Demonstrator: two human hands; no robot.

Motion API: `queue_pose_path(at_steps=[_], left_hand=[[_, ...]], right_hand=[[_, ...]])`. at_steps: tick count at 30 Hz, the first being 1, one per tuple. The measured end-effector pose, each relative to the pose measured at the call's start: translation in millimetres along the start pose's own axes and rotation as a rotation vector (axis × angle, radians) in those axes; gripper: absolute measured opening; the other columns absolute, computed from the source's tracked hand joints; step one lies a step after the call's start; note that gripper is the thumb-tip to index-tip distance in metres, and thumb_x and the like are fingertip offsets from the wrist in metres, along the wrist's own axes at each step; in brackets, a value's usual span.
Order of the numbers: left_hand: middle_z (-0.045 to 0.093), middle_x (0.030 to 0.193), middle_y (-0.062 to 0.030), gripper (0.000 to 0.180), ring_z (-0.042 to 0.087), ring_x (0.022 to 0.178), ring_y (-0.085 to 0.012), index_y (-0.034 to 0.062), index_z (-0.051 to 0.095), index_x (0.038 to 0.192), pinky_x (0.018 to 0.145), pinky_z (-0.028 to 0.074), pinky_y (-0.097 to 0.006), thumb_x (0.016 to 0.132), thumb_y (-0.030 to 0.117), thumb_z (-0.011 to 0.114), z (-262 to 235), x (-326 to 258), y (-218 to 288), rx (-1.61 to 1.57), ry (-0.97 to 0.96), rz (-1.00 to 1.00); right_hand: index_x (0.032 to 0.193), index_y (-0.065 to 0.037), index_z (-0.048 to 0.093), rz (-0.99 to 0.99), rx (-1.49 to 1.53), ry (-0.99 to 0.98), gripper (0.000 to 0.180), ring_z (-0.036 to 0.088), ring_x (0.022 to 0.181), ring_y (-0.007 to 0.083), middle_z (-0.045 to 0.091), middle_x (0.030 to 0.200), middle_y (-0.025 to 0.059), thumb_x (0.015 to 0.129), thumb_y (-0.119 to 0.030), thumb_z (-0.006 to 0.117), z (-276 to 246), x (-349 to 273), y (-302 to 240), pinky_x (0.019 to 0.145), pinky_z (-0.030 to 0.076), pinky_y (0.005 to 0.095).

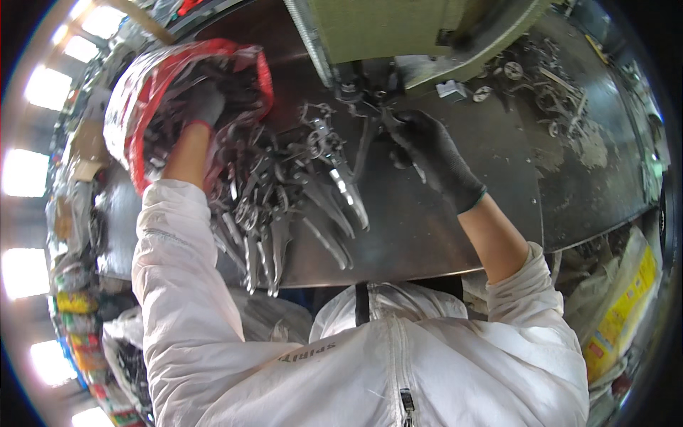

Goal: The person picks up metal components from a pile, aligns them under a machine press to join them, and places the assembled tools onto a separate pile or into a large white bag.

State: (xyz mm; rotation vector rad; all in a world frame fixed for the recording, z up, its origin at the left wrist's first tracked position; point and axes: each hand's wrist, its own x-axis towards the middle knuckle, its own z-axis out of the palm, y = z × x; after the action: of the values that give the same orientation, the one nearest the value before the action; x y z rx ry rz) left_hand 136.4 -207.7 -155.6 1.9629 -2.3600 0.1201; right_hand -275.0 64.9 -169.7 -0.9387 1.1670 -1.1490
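Observation:
My left hand [204, 103], in a dark glove, reaches into a white and red plastic bag [265, 78] on the left. Its fingers are hidden among the dark metal parts inside. Below the bag's mouth lies a heap of cast metal levers [277, 203], several with their long blades toward me. My gloved right hand [434, 153] is closed at the front of a green machine [388, 28], gripping a metal lever [420, 173] that is mostly covered by the fingers. Another lever-like blade [365, 146] shows just left of this hand, under the machine's dark fixture [352, 91].
A dark metal tabletop [420, 245] carries everything, its near edge close to my body. Scrap metal pieces [551, 89] are scattered at the far right, with a small white block [452, 90] beside the machine. Filled sacks [619, 306] stand at the lower right.

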Motion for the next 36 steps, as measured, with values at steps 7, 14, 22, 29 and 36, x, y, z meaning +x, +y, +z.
queue_pose_path(at_steps=[7, 14, 22, 29, 36], left_hand=[[0.063, 0.135, -0.0283, 0.049, 0.061, 0.127, -0.0422, 0.0043, 0.068, 0.131, 0.108, 0.047, -0.049, 0.099, 0.037, 0.050, 51, 56, -35, 0.132, -0.015, 0.045], [0.064, 0.132, -0.0277, 0.051, 0.063, 0.122, -0.0430, 0.0027, 0.064, 0.133, 0.105, 0.050, -0.048, 0.095, 0.037, 0.059, -20, 0, -18, 0.398, -0.207, 0.056], [0.062, 0.091, -0.0083, 0.040, 0.060, 0.080, -0.0219, 0.0010, 0.059, 0.125, 0.073, 0.049, -0.037, 0.091, 0.021, 0.063, -90, -167, 105, -0.781, -0.308, 0.117], [0.064, 0.094, -0.0086, 0.028, 0.060, 0.081, -0.0222, -0.0001, 0.060, 0.118, 0.076, 0.050, -0.036, 0.104, 0.024, 0.060, -16, -215, 259, -1.164, -0.352, 0.410], [0.066, 0.104, -0.0199, 0.036, 0.064, 0.095, -0.0266, 0.0012, 0.060, 0.123, 0.086, 0.051, -0.038, 0.107, 0.033, 0.056, -8, -193, 229, -0.687, -0.321, 0.287]], right_hand=[[0.118, 0.004, 0.058, 0.158, -0.004, 0.010, 0.020, 0.061, 0.066, 0.0109, 0.063, 0.090, 0.0048, 0.101, -0.007, 0.058, -18, -11, 12, 0.056, 0.053, 0.0260], [0.124, 0.003, 0.057, 0.203, 0.080, 0.023, 0.023, 0.056, 0.064, 0.0106, 0.061, 0.090, 0.0048, 0.104, -0.009, 0.058, -19, -7, 17, 0.056, 0.049, 0.0260], [0.125, -0.002, 0.060, 0.081, 0.076, 0.126, 0.024, 0.070, 0.077, 0.0143, 0.067, 0.101, 0.0086, 0.104, -0.014, 0.059, 15, -19, 18, 0.061, 0.056, 0.0278], [0.114, -0.008, 0.071, -0.215, -1.402, 0.410, 0.031, 0.070, 0.107, 0.0383, 0.074, 0.111, 0.0184, 0.096, -0.033, 0.065, -112, 97, -2, 0.091, 0.055, 0.0489], [0.131, -0.012, 0.067, -0.183, -1.391, 0.322, 0.041, 0.071, 0.107, 0.0355, 0.073, 0.121, 0.0147, 0.094, -0.032, 0.068, -141, 30, 7, 0.085, 0.057, 0.0430]])
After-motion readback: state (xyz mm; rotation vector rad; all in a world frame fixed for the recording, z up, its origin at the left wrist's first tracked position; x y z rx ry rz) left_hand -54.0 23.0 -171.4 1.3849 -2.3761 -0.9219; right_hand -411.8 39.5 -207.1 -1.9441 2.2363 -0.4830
